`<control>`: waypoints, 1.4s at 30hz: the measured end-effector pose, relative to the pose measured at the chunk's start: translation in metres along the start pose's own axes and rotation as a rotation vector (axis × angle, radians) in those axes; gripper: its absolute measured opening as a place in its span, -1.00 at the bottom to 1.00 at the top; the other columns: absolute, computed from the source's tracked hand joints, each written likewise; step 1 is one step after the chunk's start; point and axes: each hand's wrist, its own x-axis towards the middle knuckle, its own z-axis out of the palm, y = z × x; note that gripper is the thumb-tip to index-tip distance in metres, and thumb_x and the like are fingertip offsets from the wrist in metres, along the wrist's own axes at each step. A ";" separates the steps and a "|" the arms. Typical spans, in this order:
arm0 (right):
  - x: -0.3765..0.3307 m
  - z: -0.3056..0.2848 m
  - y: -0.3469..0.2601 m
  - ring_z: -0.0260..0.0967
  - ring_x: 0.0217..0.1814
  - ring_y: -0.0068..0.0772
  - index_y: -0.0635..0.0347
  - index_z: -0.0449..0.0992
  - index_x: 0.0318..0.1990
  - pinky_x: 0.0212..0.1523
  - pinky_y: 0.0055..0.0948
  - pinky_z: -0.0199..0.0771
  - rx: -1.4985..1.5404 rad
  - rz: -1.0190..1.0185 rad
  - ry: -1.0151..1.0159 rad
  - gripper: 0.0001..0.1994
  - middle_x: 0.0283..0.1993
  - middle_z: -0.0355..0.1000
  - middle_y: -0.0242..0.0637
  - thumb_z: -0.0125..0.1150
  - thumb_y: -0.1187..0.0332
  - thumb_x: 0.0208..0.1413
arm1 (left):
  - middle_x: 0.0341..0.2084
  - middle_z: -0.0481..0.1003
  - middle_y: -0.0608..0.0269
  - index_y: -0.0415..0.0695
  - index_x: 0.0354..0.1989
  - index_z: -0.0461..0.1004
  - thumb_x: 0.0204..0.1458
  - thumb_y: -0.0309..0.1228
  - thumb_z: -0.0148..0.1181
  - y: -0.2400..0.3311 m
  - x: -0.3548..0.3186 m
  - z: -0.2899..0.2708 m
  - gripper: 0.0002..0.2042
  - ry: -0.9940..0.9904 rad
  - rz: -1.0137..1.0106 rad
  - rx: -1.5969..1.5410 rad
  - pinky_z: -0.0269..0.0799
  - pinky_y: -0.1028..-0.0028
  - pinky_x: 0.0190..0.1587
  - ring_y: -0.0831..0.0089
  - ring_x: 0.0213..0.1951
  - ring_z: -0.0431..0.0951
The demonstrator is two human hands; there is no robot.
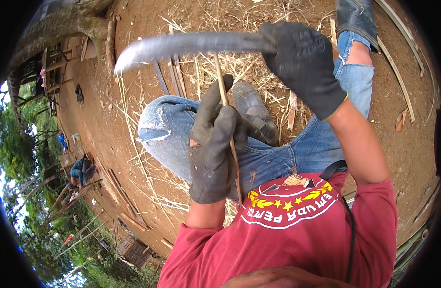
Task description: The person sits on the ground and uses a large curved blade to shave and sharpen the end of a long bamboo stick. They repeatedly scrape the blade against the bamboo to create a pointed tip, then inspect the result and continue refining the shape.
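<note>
My right hand (304, 62), in a black glove, is closed round the handle end of a long machete (196, 43). The blade reaches left across the upper middle and is smeared by motion toward its tip. My left hand (213, 144), in a worn dark glove with a small hole, grips a thin wooden strip (220, 79). This strip runs from below the blade, through my fingers, and down toward my red shirt. Its upper end lies at or just beneath the blade; I cannot tell whether they touch.
Pale shavings (244, 67) litter the brown dirt around my boot (254, 113). Long strips (398, 79) lie at the right. At the far left a person (81, 170) crouches near wooden planks (122, 197). A thick trunk (62, 26) stands at the upper left.
</note>
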 end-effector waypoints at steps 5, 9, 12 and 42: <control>-0.009 0.021 0.067 0.43 -0.56 -0.28 0.06 0.63 -0.17 -0.47 -0.25 0.43 -0.129 0.285 -0.053 -0.78 -0.57 0.45 -0.30 0.22 0.17 0.15 | -0.47 0.36 0.32 -0.31 0.39 0.07 0.21 -0.13 0.10 0.008 -0.006 -0.005 -0.31 -0.021 -0.040 -0.069 0.24 0.65 -0.46 0.63 -0.50 0.33; -0.010 -0.003 0.061 0.26 -0.62 -0.65 0.09 0.65 -0.15 -0.56 -0.49 0.32 0.518 0.776 -0.437 -0.79 -0.63 0.32 -0.54 0.14 0.27 0.19 | -0.44 0.39 0.29 -0.28 0.41 0.02 0.23 -0.04 0.06 0.009 -0.001 -0.004 -0.27 -0.009 -0.035 -0.131 0.30 0.66 -0.49 0.60 -0.51 0.39; -0.011 -0.018 0.035 0.15 -0.61 -0.73 0.16 0.65 -0.19 -0.58 -0.57 0.18 0.801 0.869 -0.400 -0.76 -0.66 0.23 -0.55 0.07 0.31 0.17 | -0.43 0.42 0.26 -0.28 0.41 0.02 0.24 -0.02 0.04 0.009 0.000 -0.009 -0.27 -0.061 -0.023 -0.099 0.30 0.66 -0.51 0.60 -0.53 0.39; -0.028 -0.043 -0.032 0.56 -0.28 -0.19 0.08 0.59 -0.01 -0.36 -0.34 0.46 0.592 0.125 -0.227 -0.62 -0.24 0.59 -0.22 0.37 0.35 -0.06 | -0.22 0.47 0.16 -0.28 0.34 0.14 0.17 -0.28 0.19 0.007 0.003 0.005 -0.38 -0.005 -0.108 -0.201 0.40 0.61 -0.46 0.47 -0.30 0.53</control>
